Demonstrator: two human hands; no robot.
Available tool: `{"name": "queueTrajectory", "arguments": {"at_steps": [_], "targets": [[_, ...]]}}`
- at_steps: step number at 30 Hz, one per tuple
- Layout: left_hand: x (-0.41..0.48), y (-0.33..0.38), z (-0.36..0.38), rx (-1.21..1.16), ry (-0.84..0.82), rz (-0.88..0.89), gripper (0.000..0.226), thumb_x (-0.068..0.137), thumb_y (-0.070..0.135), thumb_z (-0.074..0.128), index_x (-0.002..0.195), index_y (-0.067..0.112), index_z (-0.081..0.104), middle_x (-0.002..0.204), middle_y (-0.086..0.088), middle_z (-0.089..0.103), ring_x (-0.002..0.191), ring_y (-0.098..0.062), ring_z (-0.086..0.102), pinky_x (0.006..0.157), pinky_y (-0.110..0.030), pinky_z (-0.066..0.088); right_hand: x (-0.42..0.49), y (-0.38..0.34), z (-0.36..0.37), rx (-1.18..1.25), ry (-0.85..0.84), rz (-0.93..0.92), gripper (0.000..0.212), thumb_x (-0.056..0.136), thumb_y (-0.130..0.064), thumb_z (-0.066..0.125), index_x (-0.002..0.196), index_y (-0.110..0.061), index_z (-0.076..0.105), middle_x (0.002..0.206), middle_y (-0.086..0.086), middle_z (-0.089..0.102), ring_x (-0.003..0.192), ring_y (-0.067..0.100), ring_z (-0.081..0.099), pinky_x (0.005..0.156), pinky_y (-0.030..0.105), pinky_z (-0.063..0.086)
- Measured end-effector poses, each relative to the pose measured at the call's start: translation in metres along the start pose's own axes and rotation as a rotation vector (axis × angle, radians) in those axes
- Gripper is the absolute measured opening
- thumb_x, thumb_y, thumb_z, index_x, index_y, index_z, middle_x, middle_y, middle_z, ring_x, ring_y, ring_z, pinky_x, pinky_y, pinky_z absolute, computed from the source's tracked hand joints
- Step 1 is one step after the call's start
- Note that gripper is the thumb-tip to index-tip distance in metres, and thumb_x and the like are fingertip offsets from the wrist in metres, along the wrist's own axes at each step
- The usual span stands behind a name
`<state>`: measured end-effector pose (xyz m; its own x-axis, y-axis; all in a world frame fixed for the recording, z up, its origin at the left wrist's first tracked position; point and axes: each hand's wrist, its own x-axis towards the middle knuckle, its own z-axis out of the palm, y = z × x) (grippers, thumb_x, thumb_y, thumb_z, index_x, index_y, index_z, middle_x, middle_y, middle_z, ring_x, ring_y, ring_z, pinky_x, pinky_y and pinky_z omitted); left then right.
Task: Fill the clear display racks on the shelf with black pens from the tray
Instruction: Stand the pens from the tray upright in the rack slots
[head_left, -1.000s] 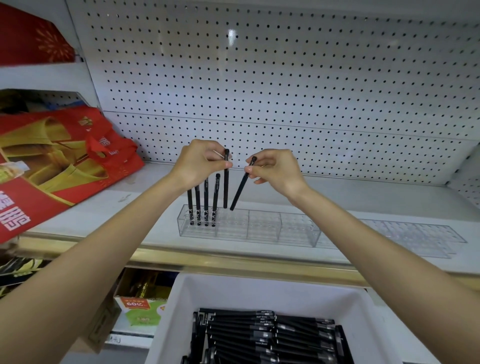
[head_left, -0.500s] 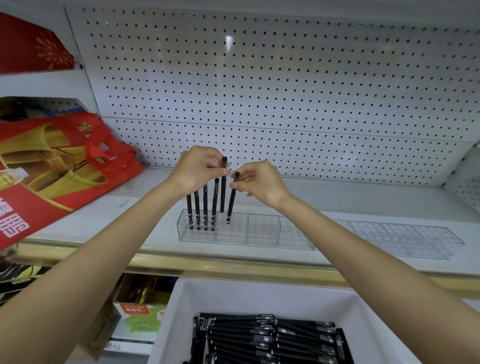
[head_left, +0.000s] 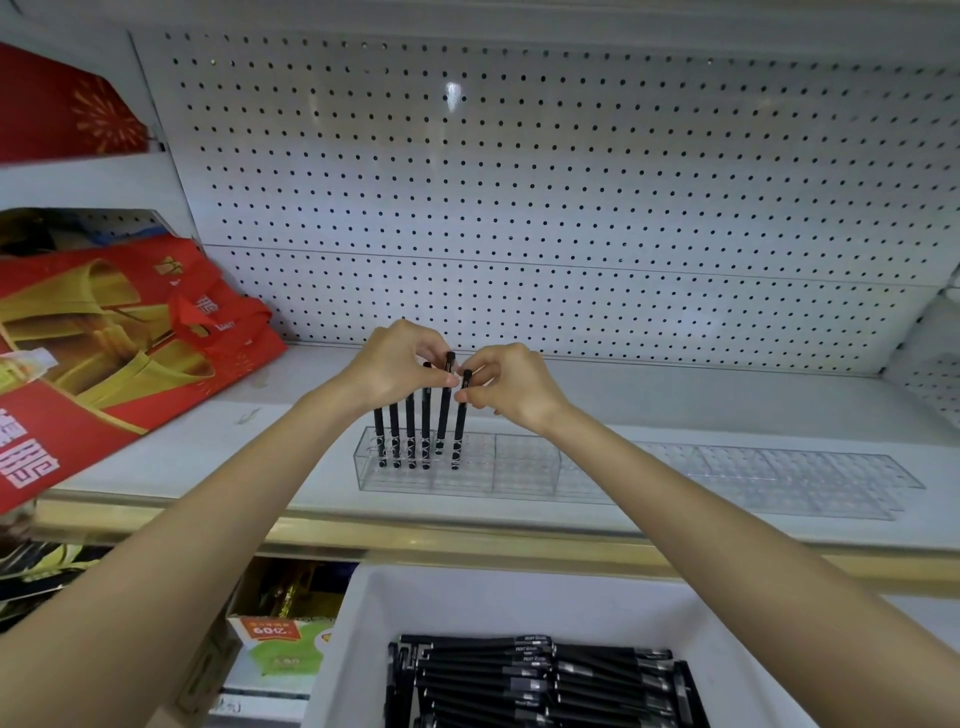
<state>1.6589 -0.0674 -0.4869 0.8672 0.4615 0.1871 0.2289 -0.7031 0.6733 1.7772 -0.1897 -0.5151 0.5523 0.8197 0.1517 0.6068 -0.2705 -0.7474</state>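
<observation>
Down front, the white tray (head_left: 467, 603) holds black pens (head_left: 535, 680) lying flat in stacked rows. Above it on the shelf (head_left: 208, 457), the clear rack (head_left: 519, 462) has six pens upright at its left end; a second rack (head_left: 779, 478) lies just beside it on the right. Four pens (head_left: 402, 436) stand with tops hidden behind the left hand (head_left: 395, 369), which pinches the fifth pen (head_left: 444, 410), slightly tilted. The right hand (head_left: 511, 387), fingers curled, pinches the sixth pen (head_left: 460, 426) near its cap, tip in the rack. Both forearms cross above the tray. Red bags (head_left: 130, 332) lean at left, well apart from the rack, against the pegboard (head_left: 519, 208).
</observation>
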Motion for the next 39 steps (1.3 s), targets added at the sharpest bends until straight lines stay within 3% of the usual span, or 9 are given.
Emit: {"name": "queueTrajectory", "arguments": {"at_steps": [4, 7, 10, 13, 17, 24, 29, 34, 39], "targets": [[0.005, -0.001, 0.0, 0.097, -0.066, -0.014, 0.014, 0.074, 0.02, 0.081, 0.083, 0.019, 0.07, 0.093, 0.005, 0.068, 0.1, -0.009, 0.056, 0.081, -0.023, 0.035, -0.001, -0.002, -0.002, 0.027, -0.003, 0.007, 0.021, 0.075, -0.017, 0.08, 0.088, -0.019, 0.064, 0.08, -0.001, 0.071, 0.062, 0.012, 0.067, 0.066, 0.033, 0.057], [0.008, -0.002, -0.003, 0.184, -0.129, -0.023, 0.014, 0.074, 0.02, 0.082, 0.083, 0.021, 0.071, 0.091, 0.004, 0.067, 0.096, -0.012, 0.056, 0.072, -0.022, 0.038, -0.001, -0.004, -0.003, 0.048, -0.019, 0.025, 0.021, 0.076, -0.015, 0.08, 0.087, -0.018, 0.062, 0.085, 0.003, 0.071, 0.056, 0.012, 0.066, 0.048, 0.016, 0.046], [0.009, -0.002, -0.005, 0.258, -0.159, -0.021, 0.015, 0.075, 0.02, 0.081, 0.087, 0.019, 0.072, 0.088, 0.003, 0.065, 0.089, -0.013, 0.056, 0.064, -0.012, 0.036, -0.001, -0.006, -0.005, 0.058, -0.034, 0.03, 0.02, 0.076, -0.013, 0.08, 0.087, -0.015, 0.063, 0.084, 0.003, 0.071, 0.051, 0.011, 0.064, 0.043, 0.01, 0.04], [0.01, -0.003, -0.006, 0.266, -0.162, -0.014, 0.016, 0.075, 0.02, 0.081, 0.088, 0.017, 0.072, 0.085, 0.003, 0.063, 0.089, -0.014, 0.056, 0.062, -0.012, 0.036, 0.0, -0.007, -0.006, 0.06, -0.047, 0.031, 0.019, 0.076, -0.013, 0.08, 0.087, -0.014, 0.064, 0.085, 0.005, 0.071, 0.05, 0.01, 0.063, 0.042, 0.011, 0.04], [0.011, -0.004, -0.005, 0.277, -0.163, 0.003, 0.018, 0.075, 0.022, 0.081, 0.09, 0.017, 0.072, 0.094, -0.001, 0.067, 0.1, -0.018, 0.058, 0.075, -0.025, 0.04, 0.0, -0.008, -0.007, 0.046, -0.075, 0.048, 0.02, 0.077, -0.013, 0.08, 0.089, -0.014, 0.064, 0.084, 0.004, 0.071, 0.047, 0.006, 0.062, 0.043, 0.013, 0.042], [0.014, -0.004, -0.007, 0.237, -0.182, 0.003, 0.015, 0.078, 0.021, 0.078, 0.091, 0.015, 0.072, 0.096, -0.002, 0.071, 0.101, -0.018, 0.061, 0.079, -0.024, 0.041, 0.001, -0.007, -0.008, 0.017, -0.09, 0.056, 0.02, 0.077, -0.015, 0.079, 0.09, -0.012, 0.064, 0.084, 0.003, 0.071, 0.049, 0.007, 0.063, 0.043, 0.013, 0.042], [0.011, -0.01, -0.006, 0.176, -0.116, -0.019, 0.034, 0.08, 0.026, 0.077, 0.112, 0.021, 0.066, 0.117, 0.0, 0.066, 0.114, -0.013, 0.057, 0.09, -0.022, 0.037, 0.0, -0.005, -0.008, 0.01, -0.124, 0.074, 0.024, 0.079, -0.014, 0.078, 0.097, -0.011, 0.063, 0.091, 0.006, 0.072, 0.051, 0.009, 0.063, 0.045, 0.015, 0.044], [-0.027, 0.002, -0.013, 0.254, 0.1, 0.157, 0.045, 0.085, 0.029, 0.071, 0.128, 0.02, 0.057, 0.129, 0.001, 0.059, 0.122, -0.016, 0.051, 0.099, -0.027, 0.035, -0.023, -0.003, -0.025, -0.031, -0.108, 0.085, 0.042, 0.083, -0.019, 0.074, 0.121, -0.008, 0.058, 0.103, 0.004, 0.066, 0.042, 0.003, 0.06, 0.045, 0.015, 0.046], [-0.1, 0.009, 0.004, 0.35, 0.057, 0.327, 0.042, 0.086, 0.035, 0.069, 0.125, 0.021, 0.06, 0.124, 0.002, 0.06, 0.117, -0.018, 0.053, 0.096, -0.034, 0.043, -0.093, 0.014, -0.04, -0.148, -0.096, -0.039, 0.033, 0.081, -0.019, 0.075, 0.113, -0.014, 0.065, 0.106, 0.002, 0.068, 0.055, 0.012, 0.066, 0.053, 0.012, 0.047]]}}
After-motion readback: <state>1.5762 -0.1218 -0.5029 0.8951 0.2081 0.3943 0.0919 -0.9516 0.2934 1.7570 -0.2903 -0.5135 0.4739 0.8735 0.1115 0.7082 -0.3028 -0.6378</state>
